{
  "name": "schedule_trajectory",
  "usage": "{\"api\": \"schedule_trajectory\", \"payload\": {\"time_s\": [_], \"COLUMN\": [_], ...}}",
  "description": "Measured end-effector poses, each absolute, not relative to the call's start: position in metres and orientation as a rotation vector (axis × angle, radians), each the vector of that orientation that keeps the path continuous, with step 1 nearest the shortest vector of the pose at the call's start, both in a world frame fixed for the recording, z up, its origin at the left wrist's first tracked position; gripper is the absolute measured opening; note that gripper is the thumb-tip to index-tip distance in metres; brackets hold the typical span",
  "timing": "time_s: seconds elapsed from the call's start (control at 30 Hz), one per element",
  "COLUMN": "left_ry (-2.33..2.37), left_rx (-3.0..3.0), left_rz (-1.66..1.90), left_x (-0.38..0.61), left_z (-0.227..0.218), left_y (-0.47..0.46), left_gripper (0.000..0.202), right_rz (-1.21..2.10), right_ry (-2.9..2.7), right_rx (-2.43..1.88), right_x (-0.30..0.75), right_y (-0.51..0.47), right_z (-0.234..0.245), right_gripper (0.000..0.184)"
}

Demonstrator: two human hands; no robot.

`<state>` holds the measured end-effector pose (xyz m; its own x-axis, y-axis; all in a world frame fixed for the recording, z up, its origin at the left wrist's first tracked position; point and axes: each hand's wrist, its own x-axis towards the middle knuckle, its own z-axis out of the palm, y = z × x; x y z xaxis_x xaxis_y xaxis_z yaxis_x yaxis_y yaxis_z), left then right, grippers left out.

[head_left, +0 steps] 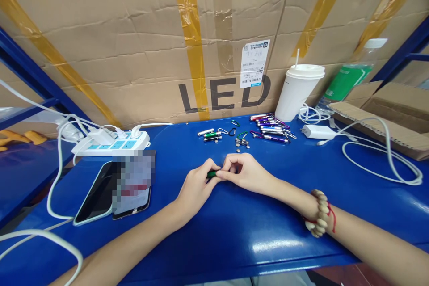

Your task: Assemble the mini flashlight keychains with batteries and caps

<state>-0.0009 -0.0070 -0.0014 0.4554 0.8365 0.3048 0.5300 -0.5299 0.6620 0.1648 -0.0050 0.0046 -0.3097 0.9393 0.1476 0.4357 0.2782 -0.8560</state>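
Both hands meet above the middle of the blue table point(268, 237). Between the thumb and fingers of my left hand point(196, 187) is a small green metal tube, a mini flashlight point(212, 174). My right hand point(250, 173) is closed in a pinch at the tube's right end; its fingertips hide that end. Just beyond the hands lie several button cells point(238, 143), loose carabiner clips point(241, 135) and a few short tubes, among them a silver tube point(205, 132) and a green one point(212, 134). A pile of coloured mini flashlights with clips point(273, 130) sits behind, to the right.
At left are a power strip point(139, 142) with plugs and two phones, one dark point(95, 196), one lit point(134, 192). At right stand a white cup point(296, 94), a bottle point(350, 78), a charger point(318, 132) with cable and an open carton point(385, 129). A large cardboard box point(144, 53) backs the table.
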Motion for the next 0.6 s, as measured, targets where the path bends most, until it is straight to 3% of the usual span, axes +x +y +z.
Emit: {"api": "schedule_trajectory", "payload": {"time_s": [0.1,0.4,0.6], "left_ry": [1.103,0.969,1.009], "left_rx": [2.208,2.225,2.166], "left_rz": [0.866,0.841,0.830], "left_x": [0.000,0.002,0.001], "left_z": [0.000,-0.003,0.000], "left_y": [-0.007,-0.009,-0.009], "left_gripper": [0.003,0.027,0.023], "right_rz": [0.937,0.902,0.920], "right_ry": [-1.847,-1.698,-1.715], "right_rx": [-1.246,-1.145,-1.163], "right_x": [0.166,0.168,0.168], "right_y": [-0.003,-0.003,-0.005], "right_z": [0.006,0.010,0.015], "right_gripper": [0.025,0.022,0.021]}}
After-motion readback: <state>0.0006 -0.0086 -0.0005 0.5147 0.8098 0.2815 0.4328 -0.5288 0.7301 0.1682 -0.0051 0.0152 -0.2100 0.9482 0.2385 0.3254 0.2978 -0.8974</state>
